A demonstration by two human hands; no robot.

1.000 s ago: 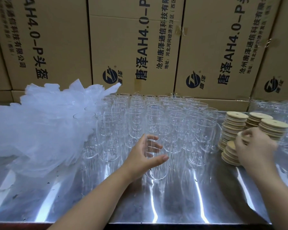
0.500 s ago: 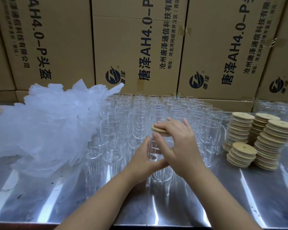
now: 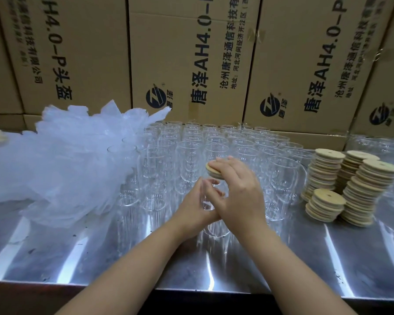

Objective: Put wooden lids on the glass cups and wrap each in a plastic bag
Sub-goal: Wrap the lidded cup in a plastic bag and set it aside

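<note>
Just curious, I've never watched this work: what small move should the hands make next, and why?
Probably press the wooden lid down flat: the right hand holds it tilted on the glass cup the left hand grips, seemingly not yet seated.

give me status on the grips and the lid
Left grip holds glass cup. Right grip holds wooden lid at its rim, tilted. Nothing in the way.

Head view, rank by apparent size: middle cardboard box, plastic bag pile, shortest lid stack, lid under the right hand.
1. Middle cardboard box, cropped at top, only slightly ahead.
2. Plastic bag pile.
3. Shortest lid stack.
4. Wooden lid, partly covered by the right hand.
</note>
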